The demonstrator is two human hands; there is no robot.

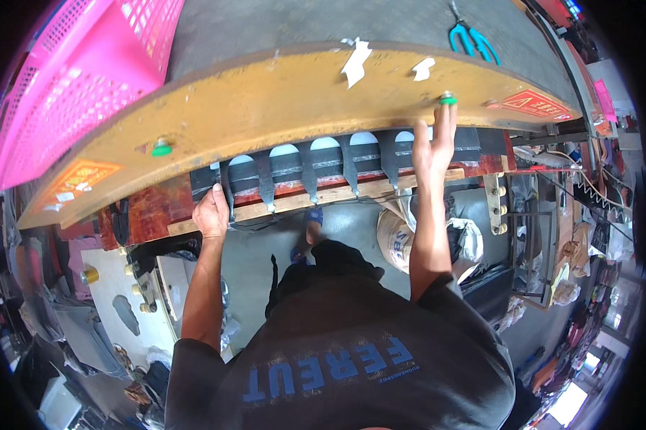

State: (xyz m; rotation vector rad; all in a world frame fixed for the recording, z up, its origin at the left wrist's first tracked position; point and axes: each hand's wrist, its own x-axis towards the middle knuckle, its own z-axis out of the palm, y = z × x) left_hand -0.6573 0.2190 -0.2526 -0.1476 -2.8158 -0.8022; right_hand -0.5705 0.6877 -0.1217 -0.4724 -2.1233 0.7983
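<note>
My left hand (210, 213) is closed at the front edge of the bench, its thumb on the left end of a black sheet material (246, 170). The sheet has pointed tongues hanging toward me and pale rounded shapes (326, 143) between them. Its far side disappears under the yellow beam of a machine (266, 93). My right hand (435, 149) is raised with its fingers stretched out. Its fingertips are at the right green button (447, 99) on the beam, and nothing shows in its palm. Another green button (161, 147) sits toward the beam's left end.
A pink plastic basket (87, 86) stands at the upper left, behind the beam. Teal-handled snips (472, 41) lie on the grey top. A wooden strip (301, 198) edges the bench. Below on the right stands a white sack (394, 240); a pale board (122, 287) is at lower left.
</note>
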